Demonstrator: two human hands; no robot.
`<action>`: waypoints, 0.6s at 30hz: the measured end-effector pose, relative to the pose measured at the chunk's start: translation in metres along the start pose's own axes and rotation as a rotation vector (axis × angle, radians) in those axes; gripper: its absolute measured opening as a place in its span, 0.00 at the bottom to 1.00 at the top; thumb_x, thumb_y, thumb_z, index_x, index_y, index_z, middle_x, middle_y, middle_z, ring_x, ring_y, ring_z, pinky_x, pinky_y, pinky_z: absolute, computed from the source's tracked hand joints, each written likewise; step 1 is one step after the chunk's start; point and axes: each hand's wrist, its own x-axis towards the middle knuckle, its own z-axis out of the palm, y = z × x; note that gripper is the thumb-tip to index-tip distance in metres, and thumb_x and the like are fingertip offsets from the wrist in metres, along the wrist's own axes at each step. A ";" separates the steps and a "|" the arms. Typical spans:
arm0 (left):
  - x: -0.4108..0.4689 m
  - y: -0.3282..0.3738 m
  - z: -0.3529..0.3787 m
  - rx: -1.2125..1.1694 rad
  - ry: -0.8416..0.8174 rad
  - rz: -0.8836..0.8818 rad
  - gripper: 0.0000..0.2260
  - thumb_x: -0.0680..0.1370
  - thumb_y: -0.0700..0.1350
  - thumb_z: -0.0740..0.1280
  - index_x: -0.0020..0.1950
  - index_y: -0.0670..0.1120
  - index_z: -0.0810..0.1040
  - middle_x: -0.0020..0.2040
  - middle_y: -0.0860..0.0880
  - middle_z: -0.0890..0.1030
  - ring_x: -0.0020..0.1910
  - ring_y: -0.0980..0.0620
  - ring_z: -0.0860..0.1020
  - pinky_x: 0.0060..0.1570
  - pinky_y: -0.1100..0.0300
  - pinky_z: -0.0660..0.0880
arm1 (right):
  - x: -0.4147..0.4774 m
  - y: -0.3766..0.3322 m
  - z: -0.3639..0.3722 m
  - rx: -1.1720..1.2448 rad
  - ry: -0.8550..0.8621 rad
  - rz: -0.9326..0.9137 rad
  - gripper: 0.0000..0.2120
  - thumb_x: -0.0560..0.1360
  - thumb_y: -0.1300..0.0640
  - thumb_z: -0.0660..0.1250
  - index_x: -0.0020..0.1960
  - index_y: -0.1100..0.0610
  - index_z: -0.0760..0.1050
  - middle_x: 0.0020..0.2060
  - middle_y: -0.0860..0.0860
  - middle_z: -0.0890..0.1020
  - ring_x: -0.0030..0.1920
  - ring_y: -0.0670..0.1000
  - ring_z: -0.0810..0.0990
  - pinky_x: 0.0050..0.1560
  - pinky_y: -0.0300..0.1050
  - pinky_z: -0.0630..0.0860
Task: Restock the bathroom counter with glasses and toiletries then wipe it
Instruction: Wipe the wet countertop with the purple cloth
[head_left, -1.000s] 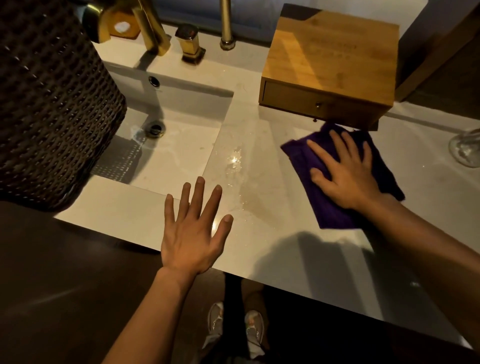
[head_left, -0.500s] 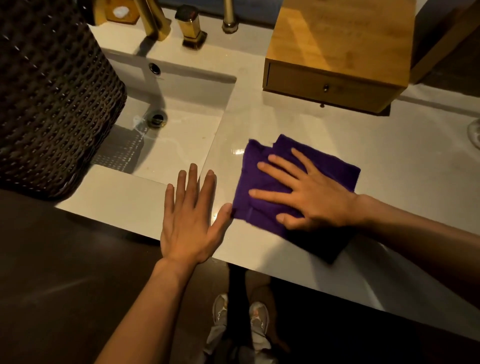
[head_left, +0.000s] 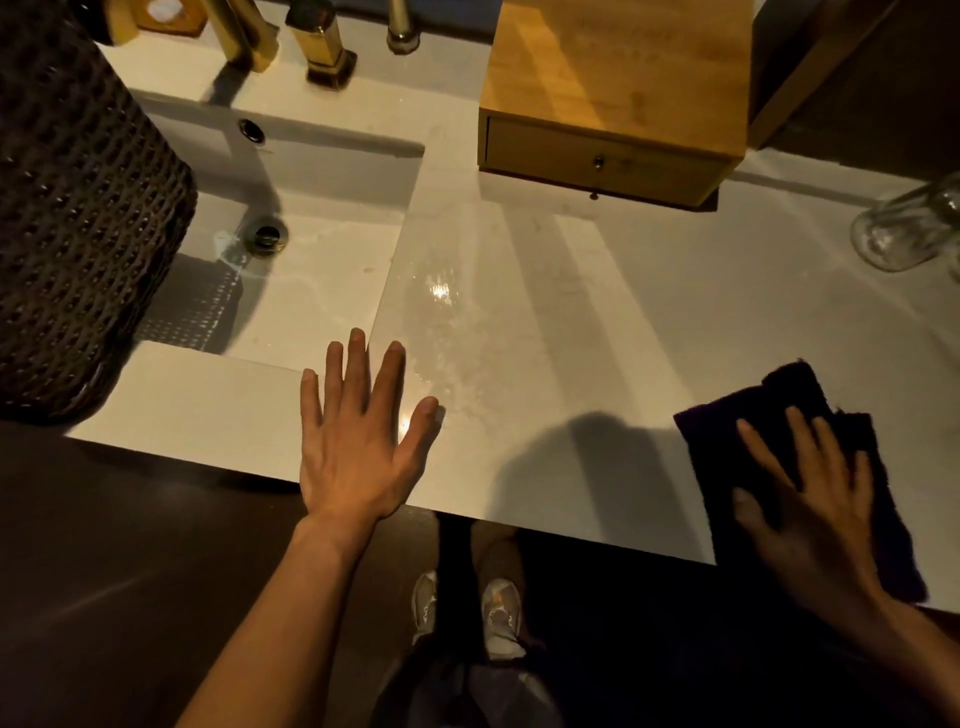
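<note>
right hand (head_left: 815, 499) lies flat, fingers spread, pressing on the dark cloth (head_left: 779, 410) at the lower right of the frame, on the counter (head_left: 571, 322) by its front edge; the cloth's near corner hangs past that edge and sinks into shadow, colour hard to read. left hand (head_left: 358, 436) rests open and flat, grasping nothing, at the counter's front edge by the sink (head_left: 311, 280) corner. wet sheen glints just above its fingers. woven basket (head_left: 78, 208) fills the left side, cut off by the frame. wooden drawer box (head_left: 613, 98) sits upper centre, top cropped. clear glass (head_left: 909, 228) at the right edge, only partly in view. gold tap fittings (head_left: 322, 47) are clipped at the top.
</note>
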 end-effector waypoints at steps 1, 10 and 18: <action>0.000 0.000 0.000 0.010 -0.002 0.001 0.32 0.80 0.68 0.42 0.82 0.56 0.49 0.84 0.47 0.45 0.82 0.48 0.41 0.80 0.42 0.44 | -0.004 -0.022 0.003 0.035 0.017 0.111 0.32 0.75 0.37 0.48 0.77 0.44 0.58 0.79 0.57 0.54 0.79 0.59 0.50 0.75 0.67 0.45; 0.000 -0.001 -0.002 0.032 -0.023 0.028 0.33 0.80 0.68 0.42 0.82 0.55 0.50 0.83 0.47 0.46 0.82 0.48 0.42 0.80 0.41 0.44 | 0.064 -0.217 0.010 0.127 0.057 0.310 0.34 0.74 0.37 0.49 0.79 0.44 0.52 0.79 0.62 0.50 0.79 0.63 0.45 0.71 0.74 0.42; 0.001 -0.003 -0.004 -0.001 0.013 0.030 0.38 0.79 0.69 0.38 0.82 0.48 0.51 0.83 0.44 0.48 0.83 0.46 0.47 0.79 0.40 0.52 | 0.167 -0.274 -0.019 -0.001 -0.031 -0.141 0.33 0.77 0.35 0.43 0.79 0.42 0.41 0.79 0.59 0.44 0.78 0.63 0.38 0.72 0.72 0.37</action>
